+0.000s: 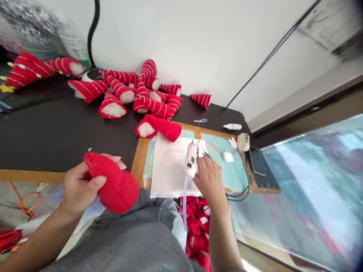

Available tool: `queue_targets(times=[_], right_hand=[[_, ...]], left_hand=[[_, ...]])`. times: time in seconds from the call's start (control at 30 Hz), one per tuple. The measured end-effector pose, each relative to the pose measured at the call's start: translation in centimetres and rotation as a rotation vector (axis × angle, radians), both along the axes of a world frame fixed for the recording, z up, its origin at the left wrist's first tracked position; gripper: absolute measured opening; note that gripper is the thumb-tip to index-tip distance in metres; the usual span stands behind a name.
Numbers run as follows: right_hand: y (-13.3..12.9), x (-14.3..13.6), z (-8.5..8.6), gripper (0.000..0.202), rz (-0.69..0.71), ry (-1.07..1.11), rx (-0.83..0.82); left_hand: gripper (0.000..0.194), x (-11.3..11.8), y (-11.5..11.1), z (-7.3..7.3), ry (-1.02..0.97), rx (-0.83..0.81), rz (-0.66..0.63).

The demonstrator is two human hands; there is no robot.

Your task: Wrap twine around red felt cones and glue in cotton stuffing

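My left hand (81, 187) grips a plain red stuffed cone (115, 185) above my lap, in front of the table's edge. My right hand (210, 175) rests on the white sheet (168, 168) and is closed around the white glue gun (191, 158), whose clear glue stick sticks out toward me. Another plain red cone (160, 128) with white filling lies just beyond the sheet. A pile of red cones with white stripes (141, 96) lies at the back of the dark table (56, 132) against the wall.
A teal cutting mat (235, 172) with a brown border lies under the sheet. On and near it are a red-white twine, a small white piece (227, 156), a white tube (232, 126) and a phone (258, 160). Black cables run along the wall. Red fabric lies below my right arm.
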State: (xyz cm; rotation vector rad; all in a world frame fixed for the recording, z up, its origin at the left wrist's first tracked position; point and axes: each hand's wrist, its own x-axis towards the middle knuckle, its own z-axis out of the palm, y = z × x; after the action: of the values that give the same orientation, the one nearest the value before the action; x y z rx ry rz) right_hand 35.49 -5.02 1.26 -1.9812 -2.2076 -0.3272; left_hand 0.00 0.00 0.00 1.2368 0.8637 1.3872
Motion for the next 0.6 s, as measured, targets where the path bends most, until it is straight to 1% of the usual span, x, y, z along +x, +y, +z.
queue_targets(times=[0.07, 0.13, 0.2, 0.27, 0.33, 0.4, 0.43, 0.47, 0.5, 0.53, 0.57, 0.6], right_hand=[[1.6, 1.1, 0.0, 0.027, -0.028, -0.029, -0.081], [3.1, 2.0, -0.5, 0.025, -0.044, -0.036, -0.139], [4.2, 2.6, -1.4, 0.025, -0.047, -0.014, -0.157], [4.3, 2.7, -2.0, 0.030, -0.037, 0.051, -0.185], [3.1, 1.7, -1.6, 0.040, -0.030, 0.138, -0.170], [0.9, -0.5, -0.1, 0.047, -0.009, 0.261, -0.068], [-0.4, -2.1, 0.9, 0.048, 0.019, 0.348, -0.009], [-1.7, -4.0, 1.7, 0.048, 0.081, 0.466, 0.035], [-3.0, -6.1, 2.3, 0.050, 0.183, 0.613, 0.017], [-4.1, -8.2, 2.6, 0.059, 0.297, 0.760, -0.082], [-5.0, -10.1, 2.5, 0.070, 0.398, 0.877, -0.198], [-5.7, -11.8, 2.1, 0.074, 0.447, 0.972, -0.294]], left_hand=[[0.042, 0.5, -0.4, -0.1, -0.022, 0.056, -0.053], [0.046, 1.1, -0.8, -0.5, -0.057, 0.088, -0.033], [0.051, 1.6, -1.0, -1.2, -0.095, 0.094, 0.093], [0.053, 1.8, -1.1, -2.0, -0.139, 0.064, 0.229], [0.056, 1.7, -1.2, -2.7, -0.147, 0.043, 0.309], [0.057, 1.7, -1.5, -3.0, -0.124, 0.071, 0.332], [0.057, 1.8, -1.8, -2.9, -0.118, 0.125, 0.324], [0.055, 2.0, -2.2, -2.9, -0.121, 0.188, 0.299], [0.052, 2.3, -2.8, -2.8, -0.129, 0.244, 0.257], [0.049, 2.8, -3.6, -2.7, -0.141, 0.291, 0.207], [0.046, 3.2, -4.4, -2.8, -0.146, 0.326, 0.159], [0.044, 3.6, -5.2, -3.1, -0.140, 0.349, 0.117]])
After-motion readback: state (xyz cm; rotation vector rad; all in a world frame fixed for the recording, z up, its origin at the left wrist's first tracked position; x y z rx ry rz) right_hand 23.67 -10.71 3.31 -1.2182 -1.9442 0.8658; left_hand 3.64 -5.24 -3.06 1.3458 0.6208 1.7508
